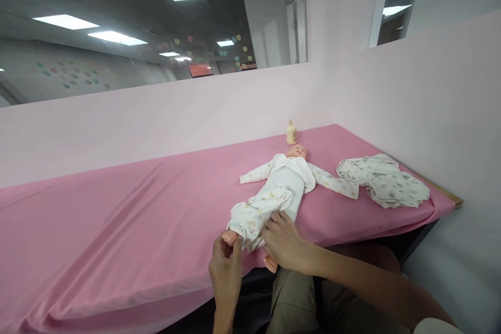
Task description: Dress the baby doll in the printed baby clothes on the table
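A baby doll lies on its back with its feet at the table's front edge. It wears a white patterned jacket, spread open over a plain white body. Patterned white baby trousers are bunched around its legs. At the cuff, my left hand is closed around the doll's foot that pokes out of the trouser leg. Bent fingers of my right hand grip the trousers by the other leg; its fingertips are partly hidden. Below that hand the doll's other foot shows bare.
Pink cloth covers the table, with folds at left. A cream pump bottle stands behind the doll's head. Crumpled patterned clothing lies at right. Pink-white walls with windows border the back and right. My legs are below the front edge.
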Action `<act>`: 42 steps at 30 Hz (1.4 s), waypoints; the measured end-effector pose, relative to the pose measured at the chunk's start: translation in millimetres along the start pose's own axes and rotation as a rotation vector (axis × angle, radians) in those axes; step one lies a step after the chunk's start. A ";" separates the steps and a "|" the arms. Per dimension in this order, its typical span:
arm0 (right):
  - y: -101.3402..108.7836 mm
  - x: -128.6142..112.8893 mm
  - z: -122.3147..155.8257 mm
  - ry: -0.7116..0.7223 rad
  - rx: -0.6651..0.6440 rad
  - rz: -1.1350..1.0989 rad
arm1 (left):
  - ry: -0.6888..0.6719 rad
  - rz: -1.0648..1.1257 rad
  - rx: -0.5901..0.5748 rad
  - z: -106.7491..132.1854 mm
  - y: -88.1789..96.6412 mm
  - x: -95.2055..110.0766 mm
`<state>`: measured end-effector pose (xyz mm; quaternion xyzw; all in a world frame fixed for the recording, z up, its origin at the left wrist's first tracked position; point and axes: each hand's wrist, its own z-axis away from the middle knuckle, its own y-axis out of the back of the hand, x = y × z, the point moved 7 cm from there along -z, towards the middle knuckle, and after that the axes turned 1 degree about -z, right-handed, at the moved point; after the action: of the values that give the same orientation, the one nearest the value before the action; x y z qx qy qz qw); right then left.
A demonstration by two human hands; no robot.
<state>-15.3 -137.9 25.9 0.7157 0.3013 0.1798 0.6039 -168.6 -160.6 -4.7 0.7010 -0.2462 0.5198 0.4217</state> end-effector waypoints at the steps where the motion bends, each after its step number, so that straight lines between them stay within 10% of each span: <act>1: -3.1 1.0 -4.7 0.008 -0.032 -0.003 | 0.000 0.001 0.001 -0.9 0.5 0.5; 27: -18.5 -0.5 -26.8 0.143 -0.130 0.024 | -0.027 -0.004 -0.019 -8.5 -2.0 -2.5; 35: 2.9 -2.6 11.7 0.058 -0.265 -0.846 | -0.061 -0.003 -0.037 -11.0 -4.6 -10.7; 42: 31.3 -18.0 31.8 0.070 0.039 -0.786 | -0.079 -0.189 -0.004 -9.6 0.4 -7.3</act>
<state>-2.5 -176.4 51.7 0.5507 0.5762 -0.0465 0.6021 -176.3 -153.4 -10.4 0.7403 -0.1964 0.4490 0.4601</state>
